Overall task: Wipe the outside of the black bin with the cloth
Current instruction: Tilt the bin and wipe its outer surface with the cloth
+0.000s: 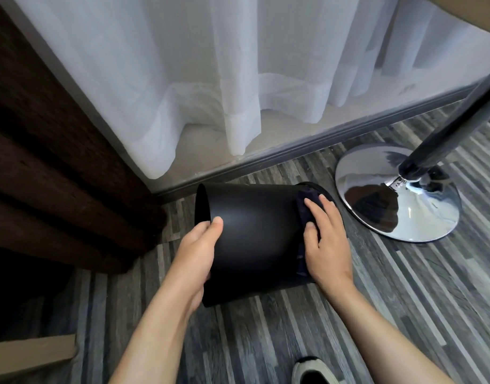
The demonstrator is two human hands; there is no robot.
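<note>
Black round plastic bin (255, 239) lies tipped on its side above the grey striped wood-look floor (266, 342), its open mouth turned left and its base to the right. Nearest, at the bottom edge, the toe of a white and black shoe (313, 370) shows on the floor. Two bare forearms reach up from there. The left hand (195, 253) grips the bin's rim at its left end, thumb on the outer wall and fingers (202, 225) curled over the edge, clamped on the bin. The right hand (325, 245) lies flat near the bin's right end, fingers (316, 206) together and pressed down on a dark, nearly black cloth (307, 206) that drapes over the outer wall beside the base. Left of the bin hangs a dark brown heavy curtain (44, 162). Just right and farther stands a shiny chrome round base (399, 195) with a dark pole. Farthest, a white sheer curtain (210, 79) hangs to the sill.
</note>
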